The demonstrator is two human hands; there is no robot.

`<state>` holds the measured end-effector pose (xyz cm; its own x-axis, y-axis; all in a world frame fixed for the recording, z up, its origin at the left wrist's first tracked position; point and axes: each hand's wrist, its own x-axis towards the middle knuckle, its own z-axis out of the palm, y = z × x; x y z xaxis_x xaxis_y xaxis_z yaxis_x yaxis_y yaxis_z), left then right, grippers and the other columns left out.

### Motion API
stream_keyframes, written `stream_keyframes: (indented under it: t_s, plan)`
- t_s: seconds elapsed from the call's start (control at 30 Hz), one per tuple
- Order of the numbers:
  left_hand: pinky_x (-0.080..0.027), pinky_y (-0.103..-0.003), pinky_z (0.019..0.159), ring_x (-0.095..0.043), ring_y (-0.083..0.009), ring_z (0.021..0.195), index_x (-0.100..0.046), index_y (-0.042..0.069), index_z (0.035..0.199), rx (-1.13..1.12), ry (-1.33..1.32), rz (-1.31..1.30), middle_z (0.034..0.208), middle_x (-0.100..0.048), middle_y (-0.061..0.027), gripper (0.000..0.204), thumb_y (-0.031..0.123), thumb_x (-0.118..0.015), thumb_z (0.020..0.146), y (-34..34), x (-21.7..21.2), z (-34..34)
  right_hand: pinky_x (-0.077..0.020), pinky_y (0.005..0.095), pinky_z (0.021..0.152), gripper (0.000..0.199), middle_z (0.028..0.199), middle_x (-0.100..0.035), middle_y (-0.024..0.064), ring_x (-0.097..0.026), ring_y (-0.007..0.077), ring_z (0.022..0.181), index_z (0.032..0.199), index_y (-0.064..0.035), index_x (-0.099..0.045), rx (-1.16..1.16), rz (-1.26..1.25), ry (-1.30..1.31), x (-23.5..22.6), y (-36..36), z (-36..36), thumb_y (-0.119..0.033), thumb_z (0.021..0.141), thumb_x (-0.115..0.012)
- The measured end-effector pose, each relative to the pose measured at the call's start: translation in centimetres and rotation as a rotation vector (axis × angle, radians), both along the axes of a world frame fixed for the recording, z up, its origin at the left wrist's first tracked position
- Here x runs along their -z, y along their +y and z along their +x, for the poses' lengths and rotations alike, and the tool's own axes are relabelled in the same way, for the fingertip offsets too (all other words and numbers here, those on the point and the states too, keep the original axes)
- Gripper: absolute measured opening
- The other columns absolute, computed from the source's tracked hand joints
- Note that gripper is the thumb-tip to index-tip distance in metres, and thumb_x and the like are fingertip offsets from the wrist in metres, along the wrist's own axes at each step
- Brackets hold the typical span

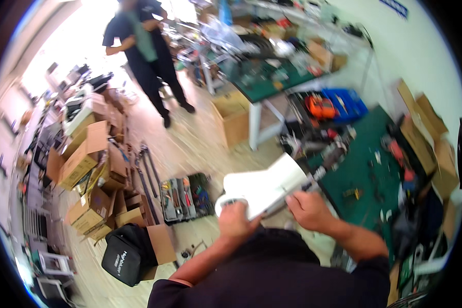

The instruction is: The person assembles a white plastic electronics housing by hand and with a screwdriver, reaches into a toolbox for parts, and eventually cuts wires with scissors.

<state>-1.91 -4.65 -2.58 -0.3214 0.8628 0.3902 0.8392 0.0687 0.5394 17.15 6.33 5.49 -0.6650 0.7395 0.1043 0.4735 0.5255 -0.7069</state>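
Just in front of the person's body, above the floor [205, 138] and to the left of the green bench [364, 154], a pale white piece [264, 182] is held up between the two hands. Holding it there probably keeps it close to the eyes and clear of the bench, whose near part carries a dark tool [334, 154] and loose bits. The left hand [234, 220] is wrapped around the lower left end, by a rounded, ring-like part, and seems to bear most of the weight. The right hand [309, 209] sits at the right edge, fingers curled and thumb toward the piece, perhaps to steady it; blur hides how tightly it is closed and whether it grips the edge or something dark beside it. So the piece lies ahead of both hands, its body spanning the gap between them and its upper end angled away to the right, near the bench's edge. Well apart on the left, an open toolbox [191, 209] rests on the floor, its compartments facing up, likely so tools stay within sight.
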Motion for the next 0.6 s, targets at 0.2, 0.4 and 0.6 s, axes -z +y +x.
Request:
stream_keyframes:
  t_s: [0.2, 0.4, 0.6]
  plan:
    - [-0.047, -0.044, 0.067, -0.058, -0.0359, 0.070, -0.057, 0.002, 0.086, 0.029, -0.100, 0.043, 0.076, -0.061, -0.0150, 0.047, 0.030, -0.087, 0.063, 0.7, 1.2, 0.5, -0.0459, 0.0343, 0.057, 0.030, 0.063, -0.055, 0.0052, -0.055, 0.0215, 0.059, 0.069, -0.0045, -0.054, -0.312, 0.938, -0.448, -1.4, 0.9, 1.4, -0.026, 0.090, -0.057]
    - [-0.045, -0.043, 0.065, -0.056, -0.0357, 0.069, -0.056, 0.002, 0.089, 0.070, -0.137, 0.078, 0.074, -0.059, -0.0153, 0.046, 0.029, -0.086, 0.066, -0.1, 1.6, 1.5, -0.0464, 0.0417, 0.055, 0.047, 0.054, -0.058, 0.0141, -0.060, 0.0294, 0.054, 0.060, -0.0005, -0.053, 0.005, -0.317, -0.154, -2.4, 1.5, 0.7, -0.031, 0.096, -0.052]
    - [-0.045, -0.043, 0.066, -0.056, -0.0354, 0.069, -0.055, 0.002, 0.089, 0.070, -0.139, 0.076, 0.075, -0.059, -0.0152, 0.046, 0.029, -0.085, 0.066, 0.0, 1.2, 1.3, -0.0471, 0.0419, 0.055, 0.031, 0.071, -0.059, 0.0125, -0.061, 0.0307, 0.063, 0.082, 0.0002, -0.059, 0.022, 0.482, -0.151, -0.5, 0.8, 1.0, -0.030, 0.087, -0.066]
